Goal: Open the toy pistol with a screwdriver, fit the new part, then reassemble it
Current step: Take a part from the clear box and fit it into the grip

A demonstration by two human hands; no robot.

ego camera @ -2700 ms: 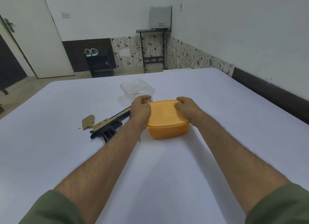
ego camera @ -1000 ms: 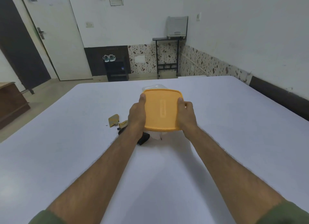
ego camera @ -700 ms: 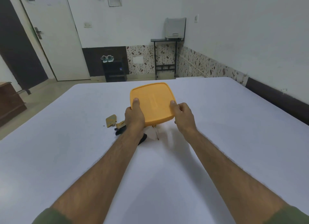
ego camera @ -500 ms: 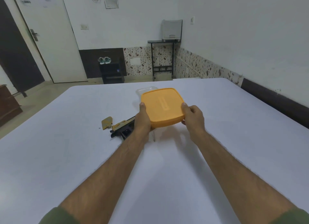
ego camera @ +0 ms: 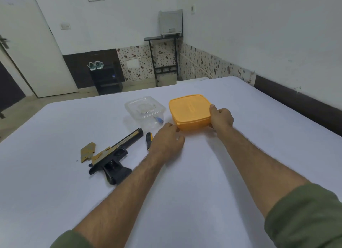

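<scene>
The black and tan toy pistol (ego camera: pixel 114 155) lies on its side on the white table (ego camera: pixel 185 201), at the left. A loose tan piece (ego camera: pixel 87 151) lies just left of it. A screwdriver (ego camera: pixel 149 137) with a yellow and black handle lies between the pistol and my left hand (ego camera: pixel 167 142). That hand rests on the table at the front left corner of the orange lidded box (ego camera: pixel 190 111), fingers loosely curled and holding nothing. My right hand (ego camera: pixel 221 118) grips the box's right side, thumb on the lid.
A clear plastic container (ego camera: pixel 145 110) with its lid on stands just left of the orange box, a small blue item inside. Beyond the table's far edge are a black stand, a shelf with a grey device, and a door.
Both hands held the orange box up in the air; it now stands on the table to the right of the clear container. My left hand has come off it.
</scene>
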